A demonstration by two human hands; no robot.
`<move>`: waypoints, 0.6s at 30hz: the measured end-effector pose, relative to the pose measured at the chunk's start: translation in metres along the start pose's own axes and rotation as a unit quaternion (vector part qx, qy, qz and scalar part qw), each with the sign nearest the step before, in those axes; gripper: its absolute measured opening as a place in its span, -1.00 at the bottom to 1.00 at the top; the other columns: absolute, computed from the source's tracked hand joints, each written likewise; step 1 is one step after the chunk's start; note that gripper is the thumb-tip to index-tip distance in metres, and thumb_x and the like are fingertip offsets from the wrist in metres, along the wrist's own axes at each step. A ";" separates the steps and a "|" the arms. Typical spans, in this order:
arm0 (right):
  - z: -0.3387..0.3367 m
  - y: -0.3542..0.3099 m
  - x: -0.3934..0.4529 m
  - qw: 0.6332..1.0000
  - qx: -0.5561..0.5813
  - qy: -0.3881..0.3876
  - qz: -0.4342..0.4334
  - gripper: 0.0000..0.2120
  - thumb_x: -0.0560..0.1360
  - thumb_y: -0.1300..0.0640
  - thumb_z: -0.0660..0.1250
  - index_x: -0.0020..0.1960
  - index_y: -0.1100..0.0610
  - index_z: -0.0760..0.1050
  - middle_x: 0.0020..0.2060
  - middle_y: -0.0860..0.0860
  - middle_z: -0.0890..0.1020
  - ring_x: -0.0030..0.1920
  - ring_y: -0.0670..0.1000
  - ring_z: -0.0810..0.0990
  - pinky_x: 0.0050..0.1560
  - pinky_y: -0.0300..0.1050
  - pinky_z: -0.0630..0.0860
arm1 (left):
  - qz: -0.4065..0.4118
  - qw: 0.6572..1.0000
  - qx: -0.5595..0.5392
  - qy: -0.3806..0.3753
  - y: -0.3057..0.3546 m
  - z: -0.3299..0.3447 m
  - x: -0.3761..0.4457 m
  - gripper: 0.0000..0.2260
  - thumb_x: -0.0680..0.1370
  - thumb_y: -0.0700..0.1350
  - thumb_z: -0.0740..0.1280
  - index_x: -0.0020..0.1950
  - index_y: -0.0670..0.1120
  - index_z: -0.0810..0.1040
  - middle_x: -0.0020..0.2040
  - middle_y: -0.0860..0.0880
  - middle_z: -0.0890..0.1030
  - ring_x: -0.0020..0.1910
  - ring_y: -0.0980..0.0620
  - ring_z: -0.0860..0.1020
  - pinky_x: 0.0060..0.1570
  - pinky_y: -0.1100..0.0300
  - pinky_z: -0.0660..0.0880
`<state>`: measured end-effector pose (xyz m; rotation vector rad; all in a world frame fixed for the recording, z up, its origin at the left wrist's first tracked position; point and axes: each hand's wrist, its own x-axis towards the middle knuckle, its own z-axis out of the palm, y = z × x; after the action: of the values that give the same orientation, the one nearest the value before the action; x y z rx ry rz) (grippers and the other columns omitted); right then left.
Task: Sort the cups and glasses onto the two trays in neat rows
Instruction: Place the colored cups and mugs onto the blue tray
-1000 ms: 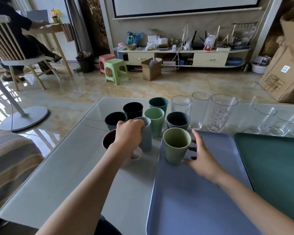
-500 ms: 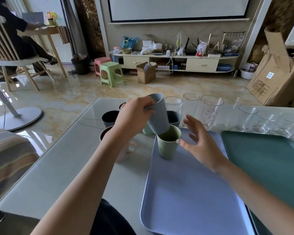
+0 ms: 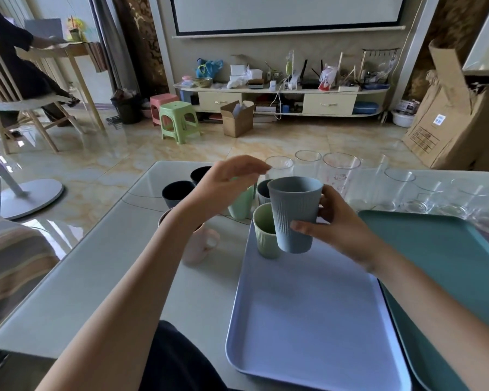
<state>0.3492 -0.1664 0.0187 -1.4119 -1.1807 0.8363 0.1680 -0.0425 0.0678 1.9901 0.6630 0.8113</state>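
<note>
My right hand [image 3: 339, 224] grips a ribbed blue-grey cup [image 3: 292, 213], held upright just above the far left corner of the lavender tray [image 3: 308, 320]. An olive-green cup [image 3: 264, 231] stands on that tray right behind it. My left hand [image 3: 223, 184] hovers with relaxed fingers, holding nothing, over the cluster of cups: a mint cup [image 3: 242, 204], a grey cup [image 3: 263, 190], two dark cups [image 3: 177, 193] and a pink mug [image 3: 199, 245]. Several clear glasses [image 3: 340, 176] stand along the table's far edge. A teal tray [image 3: 446, 263] lies to the right.
The white table [image 3: 96, 272] ends near the cups on the far side. A striped cushion [image 3: 9, 266] sits at the left. On the floor beyond are stools, a fan base and cardboard boxes. A person sits on a chair at far left.
The blue-grey cup passed from my left hand to my right hand and now hangs upright by the olive cup. My left hand let go and drew back over the cup cluster.
</note>
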 end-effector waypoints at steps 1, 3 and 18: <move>-0.001 0.001 0.000 1.000 0.006 0.008 0.000 -0.35 0.36 0.26 0.50 0.35 0.06 0.29 0.21 0.05 0.52 0.20 -0.03 0.54 0.00 -0.26 0.59 | -0.008 1.000 0.021 0.017 -0.007 -0.002 0.001 -0.70 0.49 -0.44 0.19 0.03 -0.11 0.57 -0.07 0.04 0.62 -0.13 0.32 0.56 -0.03 0.42 0.49; -0.004 0.004 0.001 1.000 0.012 0.027 0.001 -0.35 0.36 0.23 0.49 0.36 0.06 0.29 0.22 0.04 0.53 0.20 -0.03 0.54 0.07 -0.17 0.56 | -0.016 0.995 0.094 0.014 -0.022 0.000 0.002 -0.58 0.38 -0.54 0.09 -0.01 -0.15 0.56 -0.09 0.00 0.61 -0.10 0.20 0.58 0.00 0.32 0.49; 0.010 0.045 -0.020 0.997 -0.036 -0.058 0.026 -0.34 0.31 0.25 0.55 0.26 -0.10 0.31 0.21 -0.12 0.49 0.16 -0.14 0.50 -0.12 -0.36 0.55 | 0.044 0.916 0.384 -0.110 -0.095 0.029 0.012 -0.79 0.44 0.02 0.43 0.01 -0.02 0.66 0.04 0.00 0.62 0.16 -0.07 0.46 0.11 -0.07 0.46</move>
<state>0.3445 -0.1804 -0.0291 -1.4745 -1.2769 0.9304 0.1837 -0.0032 -0.0227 2.7849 0.8433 0.3738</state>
